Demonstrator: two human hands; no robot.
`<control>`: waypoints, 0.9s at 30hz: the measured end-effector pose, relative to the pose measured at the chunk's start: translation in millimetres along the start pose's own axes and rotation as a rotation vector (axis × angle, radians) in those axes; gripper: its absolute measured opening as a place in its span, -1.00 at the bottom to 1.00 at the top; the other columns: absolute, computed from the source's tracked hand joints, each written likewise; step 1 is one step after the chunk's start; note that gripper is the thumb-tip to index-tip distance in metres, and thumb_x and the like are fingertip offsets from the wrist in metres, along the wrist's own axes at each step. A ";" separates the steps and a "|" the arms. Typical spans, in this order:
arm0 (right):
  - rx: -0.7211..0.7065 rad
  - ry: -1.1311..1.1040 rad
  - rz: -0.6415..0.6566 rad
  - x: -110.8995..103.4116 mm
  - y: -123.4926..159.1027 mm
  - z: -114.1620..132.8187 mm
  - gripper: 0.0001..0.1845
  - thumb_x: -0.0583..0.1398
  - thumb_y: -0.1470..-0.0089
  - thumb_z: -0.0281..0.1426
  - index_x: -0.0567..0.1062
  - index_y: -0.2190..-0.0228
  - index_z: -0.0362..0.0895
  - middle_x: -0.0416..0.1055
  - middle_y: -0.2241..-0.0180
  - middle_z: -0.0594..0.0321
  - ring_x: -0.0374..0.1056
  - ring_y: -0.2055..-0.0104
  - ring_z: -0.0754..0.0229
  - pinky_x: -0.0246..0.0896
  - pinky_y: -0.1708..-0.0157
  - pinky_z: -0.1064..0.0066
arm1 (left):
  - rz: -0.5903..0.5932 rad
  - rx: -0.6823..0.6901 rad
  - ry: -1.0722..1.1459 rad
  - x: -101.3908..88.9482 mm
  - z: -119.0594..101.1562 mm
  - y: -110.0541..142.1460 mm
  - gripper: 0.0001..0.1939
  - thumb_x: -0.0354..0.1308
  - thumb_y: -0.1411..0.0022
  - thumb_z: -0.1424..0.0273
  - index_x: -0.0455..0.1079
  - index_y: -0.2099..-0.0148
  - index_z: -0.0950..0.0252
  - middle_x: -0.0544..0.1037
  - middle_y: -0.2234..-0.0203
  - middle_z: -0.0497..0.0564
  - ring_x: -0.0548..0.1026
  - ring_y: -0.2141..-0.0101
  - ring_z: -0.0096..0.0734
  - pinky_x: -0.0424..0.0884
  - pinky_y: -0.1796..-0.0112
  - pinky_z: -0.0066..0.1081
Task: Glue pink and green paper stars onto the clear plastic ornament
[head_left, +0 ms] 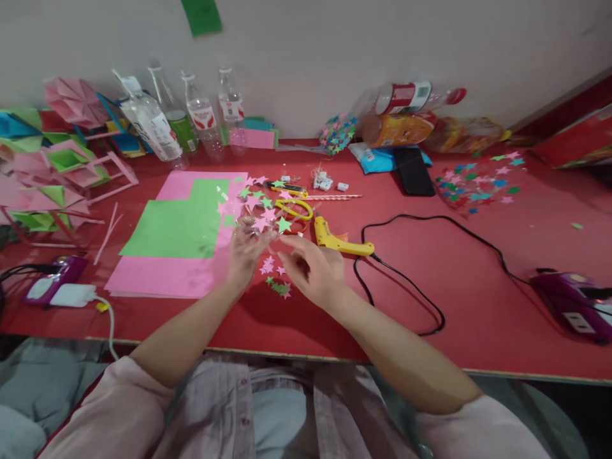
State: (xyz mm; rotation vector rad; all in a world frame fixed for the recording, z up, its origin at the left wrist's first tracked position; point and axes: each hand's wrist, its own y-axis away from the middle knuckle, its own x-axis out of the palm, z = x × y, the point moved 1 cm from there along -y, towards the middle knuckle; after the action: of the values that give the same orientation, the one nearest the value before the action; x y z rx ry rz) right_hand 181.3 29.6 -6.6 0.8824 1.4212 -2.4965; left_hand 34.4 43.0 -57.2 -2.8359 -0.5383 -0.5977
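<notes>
My left hand (243,255) is closed around the edge of a clear, see-through piece covered with pink and green paper stars (261,223). Its exact shape is hard to make out. My right hand (310,264) is beside it, index fingertip at the near edge, with a gap between thumb and index finger. Below the hands, loose pink stars (268,265) and small green stars (280,289) lie on the red table (306,331). Yellow-handled scissors (299,209) and a yellow hot glue gun (335,239) lie just beyond and to the right.
Green paper (172,229) lies over pink sheets (157,277) at left. Bottles (203,118) stand along the wall. A black cord (459,233) loops rightward to a purple power strip (574,303). A phone (414,171) and a star-covered clear piece (478,185) lie at back right.
</notes>
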 end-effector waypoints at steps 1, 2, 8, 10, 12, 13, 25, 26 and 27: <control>0.006 -0.002 -0.002 0.3 0.2 0.1 -0.76 0.12 -0.19 -0.42 0.37 0.08 -0.11 0.39 0.62 0.46 0.24 0.65 0.43 0.17 0.56 0.55 | -0.009 0.005 -0.017 0.5 -0.7 -0.2 -0.57 0.44 0.19 0.38 0.29 0.29 0.20 0.39 0.44 -0.15 0.47 0.40 -0.53 0.44 0.26 -0.44; 0.019 -0.007 -0.001 0.5 0.5 0.2 -0.76 0.12 -0.19 -0.42 0.37 0.08 -0.11 0.37 0.63 0.47 0.23 0.66 0.42 0.16 0.57 0.55 | -0.017 0.009 -0.027 1.0 -1.5 -0.4 -0.57 0.44 0.20 0.38 0.28 0.30 0.21 0.39 0.46 -0.16 0.46 0.41 -0.55 0.43 0.28 -0.47; 0.073 -0.031 0.011 0.0 0.8 1.4 -0.73 0.13 -0.18 -0.39 0.35 0.06 -0.15 0.28 0.67 0.51 0.18 0.67 0.42 0.13 0.57 0.56 | -0.017 0.006 -0.026 3.3 -3.4 0.3 -0.53 0.46 0.26 0.38 0.27 0.31 0.21 0.41 0.44 -0.15 0.47 0.39 -0.56 0.43 0.29 -0.50; 0.053 -0.030 0.014 -0.1 1.2 1.6 -0.75 0.12 -0.19 -0.40 0.35 0.07 -0.14 0.29 0.66 0.50 0.18 0.67 0.43 0.13 0.58 0.57 | -0.024 0.016 -0.026 3.5 -3.6 1.1 -0.52 0.46 0.26 0.36 0.27 0.32 0.20 0.41 0.42 -0.15 0.47 0.39 -0.56 0.43 0.29 -0.50; 0.033 -0.038 0.012 0.3 2.1 1.5 -0.77 0.13 -0.18 -0.41 0.35 0.10 -0.14 0.30 0.65 0.49 0.19 0.66 0.43 0.12 0.58 0.58 | -0.027 0.010 -0.019 3.3 -3.2 1.5 -0.52 0.47 0.27 0.35 0.27 0.32 0.19 0.40 0.42 -0.15 0.47 0.39 -0.55 0.43 0.29 -0.50; 0.030 -0.044 0.017 0.8 2.5 1.1 -0.78 0.13 -0.18 -0.41 0.36 0.12 -0.14 0.31 0.64 0.48 0.21 0.66 0.43 0.12 0.57 0.58 | -0.027 0.003 -0.018 3.0 -2.8 1.5 -0.52 0.47 0.28 0.34 0.27 0.32 0.19 0.39 0.43 -0.15 0.47 0.39 -0.54 0.44 0.29 -0.49; -0.101 0.114 0.045 8.0 1.7 -8.9 -0.83 0.11 -0.16 -0.51 0.43 0.19 -0.15 0.57 0.41 0.28 0.42 0.49 0.34 0.22 0.47 0.53 | 0.002 0.006 -0.046 3.0 -2.5 0.2 -0.60 0.43 0.20 0.37 0.27 0.34 0.21 0.42 0.49 -0.14 0.42 0.46 -0.54 0.42 0.35 -0.46; -0.117 0.131 0.041 7.8 1.6 -9.3 -0.81 0.11 -0.16 -0.52 0.43 0.17 -0.15 0.57 0.41 0.27 0.43 0.47 0.33 0.24 0.45 0.52 | 0.003 0.007 -0.048 3.9 -4.0 0.3 -0.60 0.43 0.20 0.36 0.27 0.36 0.22 0.42 0.49 -0.14 0.42 0.46 -0.54 0.42 0.34 -0.45; -0.127 0.146 0.042 7.6 1.7 -9.6 -0.81 0.10 -0.16 -0.52 0.43 0.17 -0.16 0.57 0.40 0.26 0.44 0.46 0.32 0.25 0.45 0.52 | 0.003 0.008 -0.056 4.9 -5.7 0.3 -0.60 0.43 0.21 0.36 0.27 0.38 0.23 0.43 0.49 -0.13 0.42 0.45 -0.54 0.42 0.34 -0.45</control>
State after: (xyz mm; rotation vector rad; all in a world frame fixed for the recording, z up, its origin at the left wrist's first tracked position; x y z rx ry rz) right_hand 179.7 37.8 -15.7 1.0762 1.5682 -2.3240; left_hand 36.6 42.8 -50.1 -2.8527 -0.5439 -0.5160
